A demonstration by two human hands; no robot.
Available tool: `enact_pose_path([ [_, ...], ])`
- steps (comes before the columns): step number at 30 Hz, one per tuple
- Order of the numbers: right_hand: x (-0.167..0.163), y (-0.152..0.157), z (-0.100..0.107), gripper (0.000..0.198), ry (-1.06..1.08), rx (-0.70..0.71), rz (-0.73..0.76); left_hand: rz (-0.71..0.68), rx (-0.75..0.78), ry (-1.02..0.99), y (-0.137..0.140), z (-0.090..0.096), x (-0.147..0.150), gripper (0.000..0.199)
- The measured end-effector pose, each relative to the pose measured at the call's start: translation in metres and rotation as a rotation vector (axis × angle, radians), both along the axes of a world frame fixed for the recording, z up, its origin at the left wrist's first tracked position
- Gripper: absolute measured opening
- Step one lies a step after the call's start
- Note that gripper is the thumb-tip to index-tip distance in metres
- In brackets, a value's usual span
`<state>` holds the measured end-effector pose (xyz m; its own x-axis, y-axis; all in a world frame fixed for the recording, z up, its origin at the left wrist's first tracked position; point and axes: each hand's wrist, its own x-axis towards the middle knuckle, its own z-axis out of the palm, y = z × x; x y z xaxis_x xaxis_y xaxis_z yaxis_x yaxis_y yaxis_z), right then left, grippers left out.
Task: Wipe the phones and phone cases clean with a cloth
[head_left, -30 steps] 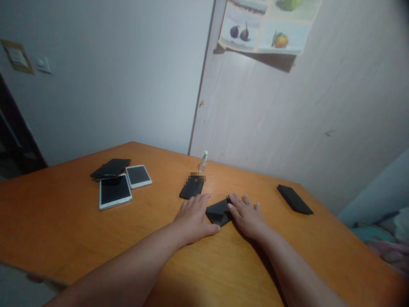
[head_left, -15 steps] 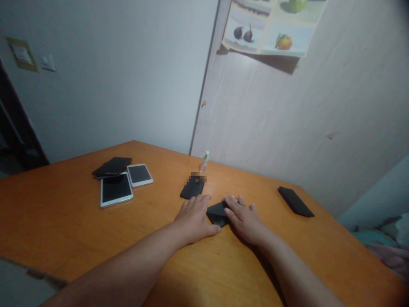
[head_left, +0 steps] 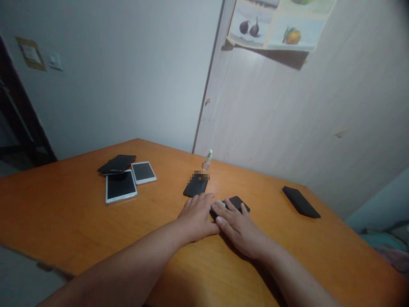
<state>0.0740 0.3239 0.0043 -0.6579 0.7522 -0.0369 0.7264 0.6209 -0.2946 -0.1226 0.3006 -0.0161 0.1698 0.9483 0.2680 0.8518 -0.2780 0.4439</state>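
A black phone (head_left: 240, 203) lies flat on the orange-brown table, partly covered by my hands. My left hand (head_left: 198, 219) rests at its left end, thumb and fingers on either side of it, steadying it. Spread across the top of the phone are the flat fingers of my right hand (head_left: 238, 226). A small pale patch shows by its fingertips, too little to name. Just beyond my left hand lies a second black, phone-like device (head_left: 195, 187), its upper end pixelated. A small clear bottle (head_left: 207, 161) with a pale top stands behind that.
On the left of the table (head_left: 79, 213) two white-framed tablets (head_left: 121, 187) lie beside a black, case-like item (head_left: 118, 164), which overlaps one. A flat black folded item (head_left: 300, 202) sits near the right edge. Walls rise behind the table.
My right hand has slid left over the phone towards my left hand, uncovering the phone's right end. My left hand stays at the left end. The whole view has shifted slightly.
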Motion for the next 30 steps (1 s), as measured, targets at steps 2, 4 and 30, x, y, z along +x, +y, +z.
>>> enact_pose_path([
  [2,0.003,0.004,0.0,0.058,-0.01,0.013,-0.085,-0.001,-0.009,-0.006,0.0,-0.001,0.0,0.084],
  [4,0.009,0.011,-0.003,0.059,-0.039,0.052,-0.244,-0.003,-0.021,-0.012,0.001,-0.001,-0.001,0.091],
  [30,0.019,0.003,0.002,0.056,-0.131,0.102,-0.296,-0.008,0.004,0.027,0.0,0.002,-0.002,0.075],
])
